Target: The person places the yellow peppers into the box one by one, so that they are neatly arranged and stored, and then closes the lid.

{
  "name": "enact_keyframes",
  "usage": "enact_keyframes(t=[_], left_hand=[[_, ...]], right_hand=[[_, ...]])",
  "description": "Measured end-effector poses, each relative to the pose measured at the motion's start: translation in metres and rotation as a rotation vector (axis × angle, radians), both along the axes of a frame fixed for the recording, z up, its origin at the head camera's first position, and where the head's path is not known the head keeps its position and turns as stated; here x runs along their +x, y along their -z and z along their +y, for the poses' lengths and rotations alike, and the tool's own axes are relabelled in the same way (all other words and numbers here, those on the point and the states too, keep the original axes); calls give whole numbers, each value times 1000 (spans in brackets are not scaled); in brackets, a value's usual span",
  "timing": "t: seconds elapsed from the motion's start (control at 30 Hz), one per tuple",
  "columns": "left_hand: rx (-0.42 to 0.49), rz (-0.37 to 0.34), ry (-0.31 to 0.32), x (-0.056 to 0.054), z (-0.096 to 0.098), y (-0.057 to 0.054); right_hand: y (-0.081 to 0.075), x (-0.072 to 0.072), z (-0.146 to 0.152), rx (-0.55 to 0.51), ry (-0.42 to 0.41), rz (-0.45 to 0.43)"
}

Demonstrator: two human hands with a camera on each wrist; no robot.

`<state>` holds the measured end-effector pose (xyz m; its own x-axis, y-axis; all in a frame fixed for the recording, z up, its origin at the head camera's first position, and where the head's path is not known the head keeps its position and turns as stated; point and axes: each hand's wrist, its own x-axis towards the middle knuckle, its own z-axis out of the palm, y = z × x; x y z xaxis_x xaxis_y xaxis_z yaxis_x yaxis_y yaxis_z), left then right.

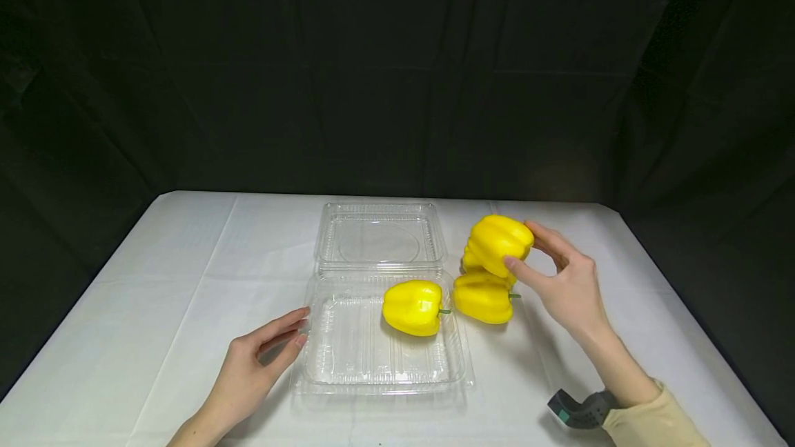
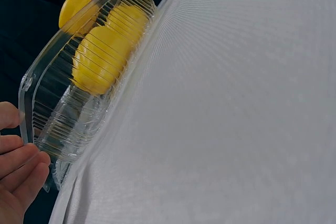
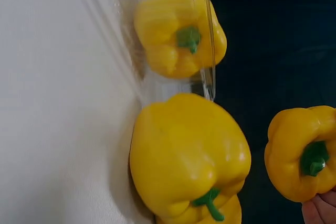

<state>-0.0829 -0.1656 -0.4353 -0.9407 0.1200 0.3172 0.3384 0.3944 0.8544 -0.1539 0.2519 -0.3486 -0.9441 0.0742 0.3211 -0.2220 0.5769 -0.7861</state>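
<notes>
The right hand pinches a yellow bell pepper between thumb and fingers, with the thumb on its near side and the fingertips at its right end, and holds it raised to the right of a clear plastic container. Below it, on the white cloth, a front pepper lies on its side just beside the container's right wall, its green stem pointing right, and a rear pepper lies behind that one, mostly hidden by it and by the raised pepper. A boxed pepper lies on its side inside the container, in the right half of the base, with its stem toward the right wall. The container stands open, its lid folded back flat on the cloth away from the person. The left hand is at the left rim of the base, thumb and fingers apart, fingertips touching the plastic edge; the left wrist view shows the fingers against a corner of the rim, with the yellow of the peppers seen through the ribbed wall. A dark band sits at the right wrist, next to a beige sleeve, and black drapery hangs behind the table
</notes>
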Motion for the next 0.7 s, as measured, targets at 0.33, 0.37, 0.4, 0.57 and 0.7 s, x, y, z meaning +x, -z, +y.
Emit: enact_keyframes(t=[0.33, 0.37, 0.4, 0.57, 0.7], left_hand=[[-3, 10, -2, 0, 1, -1], [-3, 11, -1, -1, 1, -1], [-2, 14, -1, -1, 1, -1], [1, 27, 0, -1, 1, 0], [0, 28, 0, -1, 1, 0]], right_hand=[[0, 8, -12, -3, -60, 35], [0, 8, -13, 0, -63, 39], [0, 8, -14, 3, -65, 42], [-1, 11, -19, 13, -89, 53], [-1, 13, -23, 6, -114, 61]])
